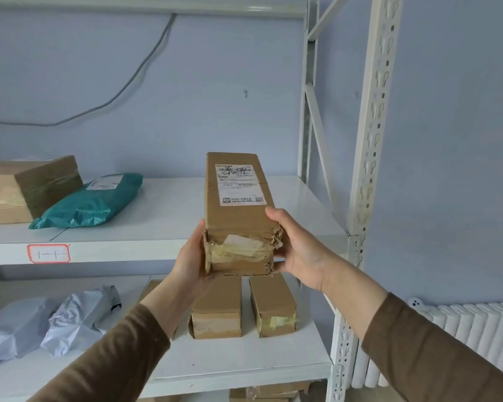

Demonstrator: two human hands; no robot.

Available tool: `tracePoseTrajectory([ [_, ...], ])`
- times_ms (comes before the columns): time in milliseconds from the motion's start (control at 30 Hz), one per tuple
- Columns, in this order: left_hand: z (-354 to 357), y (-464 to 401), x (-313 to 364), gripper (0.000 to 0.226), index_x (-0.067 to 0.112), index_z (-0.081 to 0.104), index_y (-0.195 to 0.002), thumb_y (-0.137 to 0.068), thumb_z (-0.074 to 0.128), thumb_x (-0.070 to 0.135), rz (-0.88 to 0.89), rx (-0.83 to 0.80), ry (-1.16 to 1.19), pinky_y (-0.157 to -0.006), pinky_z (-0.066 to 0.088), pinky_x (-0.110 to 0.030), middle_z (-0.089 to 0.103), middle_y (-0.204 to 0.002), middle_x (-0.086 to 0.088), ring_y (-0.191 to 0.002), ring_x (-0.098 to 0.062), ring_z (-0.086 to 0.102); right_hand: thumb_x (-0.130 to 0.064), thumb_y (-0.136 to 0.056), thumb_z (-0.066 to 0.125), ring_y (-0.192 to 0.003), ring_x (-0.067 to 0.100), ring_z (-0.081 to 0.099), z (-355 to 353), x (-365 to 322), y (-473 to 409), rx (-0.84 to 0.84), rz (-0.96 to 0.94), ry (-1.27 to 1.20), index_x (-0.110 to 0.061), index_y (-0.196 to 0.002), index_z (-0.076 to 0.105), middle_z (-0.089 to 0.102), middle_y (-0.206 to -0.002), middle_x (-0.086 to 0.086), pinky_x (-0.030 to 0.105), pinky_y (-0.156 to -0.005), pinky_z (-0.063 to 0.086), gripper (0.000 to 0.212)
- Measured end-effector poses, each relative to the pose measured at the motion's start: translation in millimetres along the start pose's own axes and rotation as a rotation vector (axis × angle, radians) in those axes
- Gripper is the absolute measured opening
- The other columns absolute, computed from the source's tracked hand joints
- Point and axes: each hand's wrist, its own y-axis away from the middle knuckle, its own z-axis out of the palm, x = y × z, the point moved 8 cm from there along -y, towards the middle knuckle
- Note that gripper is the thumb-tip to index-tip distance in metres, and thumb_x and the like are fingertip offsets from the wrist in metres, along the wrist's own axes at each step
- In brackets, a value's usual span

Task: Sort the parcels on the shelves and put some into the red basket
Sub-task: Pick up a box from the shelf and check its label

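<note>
Up in front of the white shelves (163, 210), a long brown box (238, 210) is held in the air by two hands. Its far end reaches over the upper shelf, and its near end is torn and stuck with old tape. A white label with black writing sits on top of it. The left hand (192, 256) grips the near left side, fingers curled under the box and thumb up along the edge. The right hand (299, 250) grips the near right side, thumb on top and fingers wrapped under. Both arms wear brown sleeves (436, 349).

On the upper shelf, far to the left, a green bag (87, 204) with a white label leans against a big brown box (26, 187). A red-edged tag (48, 253) is stuck on the front edge of that shelf.

On the lower shelf, two small brown boxes (218, 309) lie side by side, just under the held box. To the left lie crumpled grey bags (47, 323). More brown boxes (270, 391) peek out below.

A grey cable (134, 79) hangs on the blue wall. A white heater (474, 326) stands at the right.
</note>
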Motion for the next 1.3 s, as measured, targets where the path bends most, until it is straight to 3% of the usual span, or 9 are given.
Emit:
tracePoseTrajectory([
  [67,-6,-9,10,0.042,0.019,0.061,-0.139,-0.107,0.044,0.041,0.033,0.03,-0.072,-0.096,0.057,-0.055,0.068,-0.135,-0.013,-0.115,-0.034,0.071,-0.065,-0.085,0.061,-0.119,0.025,0.064,-8,1,-8,0.074,-0.017,0.022,-0.043,-0.126,0.066,0.068,-0.133,-0.003,0.054,-0.103,0.052,0.047],
  [167,-4,-17,26,0.066,0.03,0.04,-0.155,-0.096,0.058,0.053,0.079,0.004,-0.145,-0.111,0.047,-0.053,0.053,-0.153,-0.008,-0.132,-0.03,0.06,-0.06,-0.09,0.058,-0.118,0.023,0.063,-21,-8,-18,0.202,-0.049,0.052,-0.041,-0.127,0.06,0.068,-0.128,-0.006,0.052,-0.104,0.051,0.042],
  [367,50,-33,40,0.036,0.028,0.059,-0.139,-0.106,0.05,0.04,0.084,-0.179,-0.397,-0.108,0.046,-0.037,0.071,-0.122,0.006,-0.119,-0.015,0.064,-0.061,-0.09,0.06,-0.096,0.019,0.069,-48,-28,-49,0.371,0.0,0.017,-0.026,-0.13,0.053,0.07,-0.114,0.003,0.033,-0.071,0.056,0.054],
  [633,51,-97,46,0.023,0.02,0.062,-0.119,-0.106,0.05,0.034,0.013,0.029,-0.394,-0.101,0.049,-0.036,0.068,-0.096,0.001,-0.088,-0.014,0.064,-0.059,-0.094,0.058,-0.115,0.018,0.062,-56,-31,-110,0.315,0.035,-0.043,-0.033,-0.113,0.07,0.069,-0.123,0.0,0.045,-0.104,0.05,0.034],
  [933,48,-146,37,0.026,0.021,0.066,-0.117,-0.103,0.055,0.04,-0.017,0.026,-0.369,-0.107,0.05,-0.035,0.071,-0.097,0.003,-0.094,-0.015,0.066,-0.051,-0.099,0.056,-0.088,0.013,0.067,-67,-25,-145,0.357,0.032,-0.075,-0.029,-0.106,0.071,0.074,-0.098,-0.002,0.03,-0.069,0.051,0.027],
  [1067,51,-157,35,0.036,0.02,0.065,-0.123,-0.104,0.051,0.048,0.002,-0.016,-0.431,-0.112,0.047,-0.038,0.073,-0.104,0.003,-0.103,-0.016,0.067,-0.056,-0.097,0.057,-0.095,0.016,0.067,-73,-24,-155,0.379,0.019,-0.02,-0.03,-0.108,0.07,0.075,-0.101,-0.002,0.031,-0.079,0.052,0.031],
  [1167,49,-156,31,0.049,0.021,0.063,-0.131,-0.102,0.048,0.057,-0.004,-0.018,-0.491,-0.116,0.041,-0.037,0.071,-0.121,0.005,-0.122,-0.018,0.062,-0.062,-0.095,0.054,-0.115,0.017,0.063,-79,-23,-160,0.392,0.001,0.051,-0.029,-0.129,0.065,0.07,-0.127,-0.003,0.034,-0.102,0.047,0.049],
  [1233,46,-152,33,0.068,0.022,0.044,-0.154,-0.099,0.047,0.064,0.036,0.009,-0.513,-0.122,0.029,-0.037,0.051,-0.153,0.005,-0.148,-0.018,0.04,-0.066,-0.095,0.052,-0.135,0.018,0.05,-82,-26,-157,0.423,-0.059,0.121,-0.026,-0.147,0.051,0.055,-0.147,-0.006,0.032,-0.104,0.037,0.066],
  [1300,43,-137,39,0.076,0.029,0.028,-0.162,-0.098,0.049,0.064,0.164,0.051,-0.524,-0.121,0.023,-0.034,0.033,-0.165,0.008,-0.153,-0.013,0.028,-0.066,-0.094,0.052,-0.142,0.018,0.044,-87,-33,-142,0.495,-0.194,0.203,-0.02,-0.14,0.051,0.05,-0.148,-0.007,0.029,-0.097,0.036,0.065],
])
